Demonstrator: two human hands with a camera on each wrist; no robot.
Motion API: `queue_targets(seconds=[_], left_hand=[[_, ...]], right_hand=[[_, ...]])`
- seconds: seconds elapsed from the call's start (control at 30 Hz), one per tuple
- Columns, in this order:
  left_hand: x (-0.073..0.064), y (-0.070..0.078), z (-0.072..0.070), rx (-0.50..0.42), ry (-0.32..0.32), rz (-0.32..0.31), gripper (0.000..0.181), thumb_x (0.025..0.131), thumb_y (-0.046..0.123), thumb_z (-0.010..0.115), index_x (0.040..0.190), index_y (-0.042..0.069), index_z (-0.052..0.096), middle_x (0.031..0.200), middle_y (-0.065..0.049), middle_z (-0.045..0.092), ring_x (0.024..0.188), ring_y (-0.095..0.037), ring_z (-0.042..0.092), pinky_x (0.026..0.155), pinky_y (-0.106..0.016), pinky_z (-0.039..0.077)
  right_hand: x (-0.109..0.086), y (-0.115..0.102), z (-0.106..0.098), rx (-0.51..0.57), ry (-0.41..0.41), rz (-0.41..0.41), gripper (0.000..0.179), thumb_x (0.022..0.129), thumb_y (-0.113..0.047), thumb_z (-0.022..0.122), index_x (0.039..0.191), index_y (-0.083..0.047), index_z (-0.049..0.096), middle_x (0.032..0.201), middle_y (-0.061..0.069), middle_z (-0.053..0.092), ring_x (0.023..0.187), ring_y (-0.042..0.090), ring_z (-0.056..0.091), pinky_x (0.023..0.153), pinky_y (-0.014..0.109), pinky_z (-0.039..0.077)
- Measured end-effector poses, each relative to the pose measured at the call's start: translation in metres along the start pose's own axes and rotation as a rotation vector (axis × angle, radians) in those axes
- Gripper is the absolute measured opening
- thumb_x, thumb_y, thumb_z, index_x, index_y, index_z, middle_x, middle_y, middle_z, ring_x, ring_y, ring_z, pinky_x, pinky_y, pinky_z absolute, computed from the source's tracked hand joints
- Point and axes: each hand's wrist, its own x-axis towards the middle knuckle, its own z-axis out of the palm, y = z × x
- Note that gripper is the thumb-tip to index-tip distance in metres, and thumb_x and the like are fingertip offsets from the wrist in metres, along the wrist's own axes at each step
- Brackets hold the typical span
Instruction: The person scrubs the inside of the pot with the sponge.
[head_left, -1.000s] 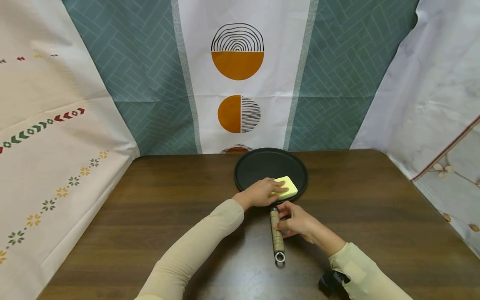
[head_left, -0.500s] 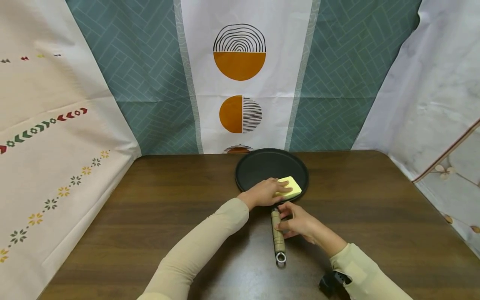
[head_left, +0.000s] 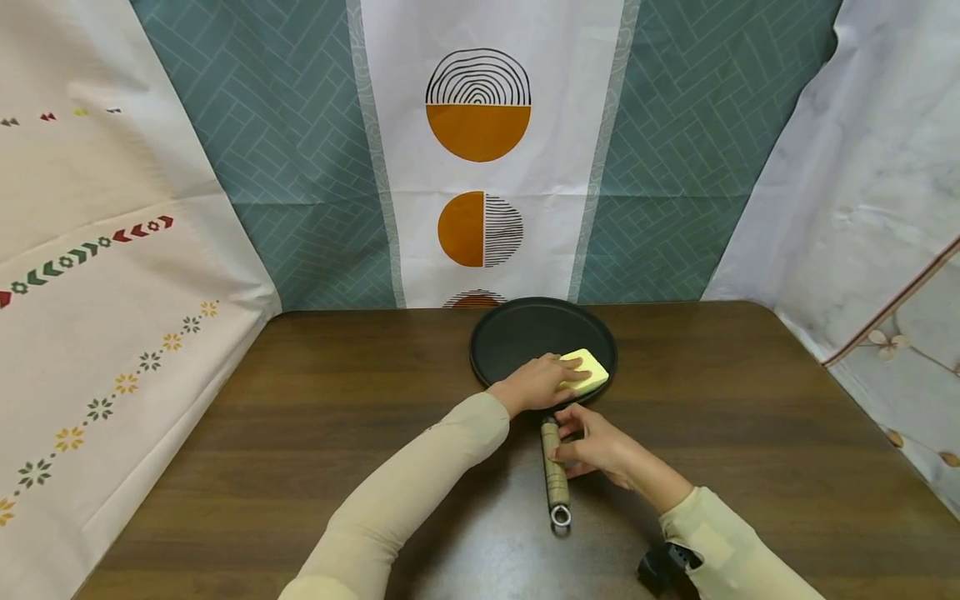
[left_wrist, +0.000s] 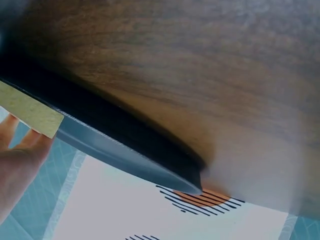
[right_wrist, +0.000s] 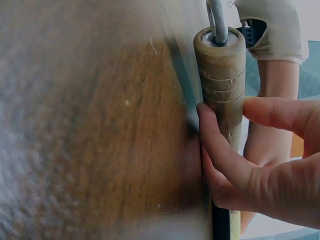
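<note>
On the black frying pan (head_left: 528, 333), toward its near right edge, your left hand (head_left: 537, 385) rests spread fingers on the yellow sponge (head_left: 592, 373), which has just slid rightward, so wiping seems to be reaching that side, while your right hand (head_left: 600, 448) pinches the wooden handle (head_left: 555, 479).

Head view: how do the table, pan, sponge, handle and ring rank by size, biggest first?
1. Table
2. Pan
3. Sponge and handle: too alike to rank, with fingers partly covering each
4. Ring
</note>
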Motion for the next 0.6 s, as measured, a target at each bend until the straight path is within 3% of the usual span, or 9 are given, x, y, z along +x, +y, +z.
queue_targets(seconds=[0.3,0.6], left_hand=[[0.009,-0.002,0.0,0.044,0.032,0.068,0.042,0.091,0.026,0.048,0.133,0.022,0.042,0.14,-0.002,0.032,0.116,-0.022,0.043,0.096,-0.03,0.035],[0.02,-0.001,-0.003,0.044,-0.003,-0.004,0.045,0.09,0.032,0.049,0.134,0.025,0.039,0.142,0.001,0.029,0.121,-0.026,0.039,0.097,-0.034,0.034]], right_hand=[[-0.002,-0.001,-0.002,-0.016,-0.024,0.007,0.056,0.077,0.002,0.061,0.124,0.008,0.032,0.113,0.024,0.034,0.08,0.024,0.053,0.066,0.04,0.051],[0.0,-0.002,0.0,-0.014,-0.013,0.006,0.054,0.075,0.003,0.061,0.122,0.006,0.033,0.11,0.023,0.035,0.081,0.024,0.051,0.064,0.04,0.051]])
